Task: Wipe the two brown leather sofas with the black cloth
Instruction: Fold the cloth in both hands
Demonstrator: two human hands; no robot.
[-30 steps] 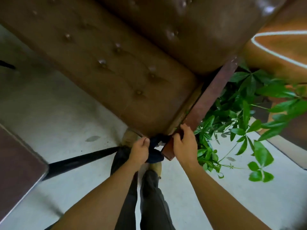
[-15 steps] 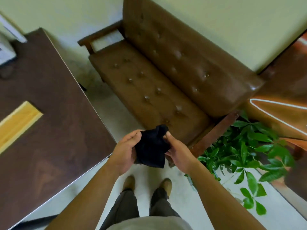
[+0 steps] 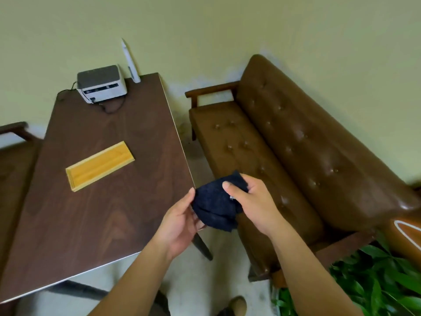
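A bunched black cloth (image 3: pixel 216 205) hangs in the air between my hands, over the gap between table and sofa. My right hand (image 3: pixel 251 204) grips its upper right part, thumb on top. My left hand (image 3: pixel 180 223) holds its left edge between thumb and fingers. A brown tufted leather sofa (image 3: pixel 296 142) with wooden armrests runs along the wall on the right. At the left edge, part of a second brown sofa (image 3: pixel 13 156) shows behind the table.
A dark wooden table (image 3: pixel 102 190) fills the left, carrying a yellow wooden tray (image 3: pixel 99 165) and a grey-white device (image 3: pixel 101 83) with a cable. A green leafy plant (image 3: pixel 376 281) stands at the lower right by the sofa's near end. My shoes show below on the pale floor.
My view has lifted from the sofa's near end and turned left, bringing in the table and wall. Both hands came up from near the floor with the cloth, and my right hand now grips it from above.
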